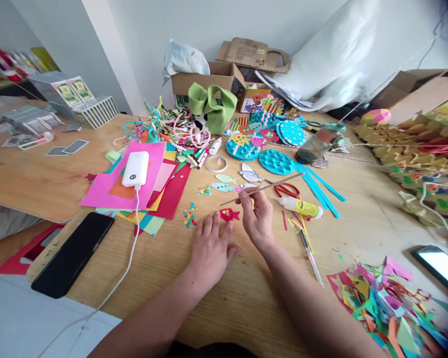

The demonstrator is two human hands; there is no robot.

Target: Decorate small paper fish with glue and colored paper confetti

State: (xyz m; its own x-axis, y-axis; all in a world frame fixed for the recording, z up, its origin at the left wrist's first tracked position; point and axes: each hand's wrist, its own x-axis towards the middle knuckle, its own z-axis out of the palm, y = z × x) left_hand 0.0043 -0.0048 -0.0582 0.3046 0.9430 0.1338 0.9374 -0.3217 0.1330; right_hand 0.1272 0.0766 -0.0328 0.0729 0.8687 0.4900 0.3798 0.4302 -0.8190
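My left hand (212, 243) lies flat on the table, fingers stretched out, with its fingertips at the edge of a small red paper fish (227, 215). Several coloured dots sit on the fish's body. Between the thumb and fingers of my right hand (257, 216) is a thin wooden stick (272, 185), its tip pointing left above the fish. Small piles of paper dots (189, 217) lie left of the fish. Beyond it are a green patterned paper fish (226, 178) and a blue dotted paper fish (222, 187). A glue bottle (300, 206) lies right of my right hand.
Red-handled scissors (286, 190) lie behind the glue. Coloured paper sheets (175, 194) and a white power bank (135, 169) are at left, near a black phone (72, 253). Paper scraps (392, 303) heap at front right. Blue discs (276, 161) and a bottle (319, 144) stand behind.
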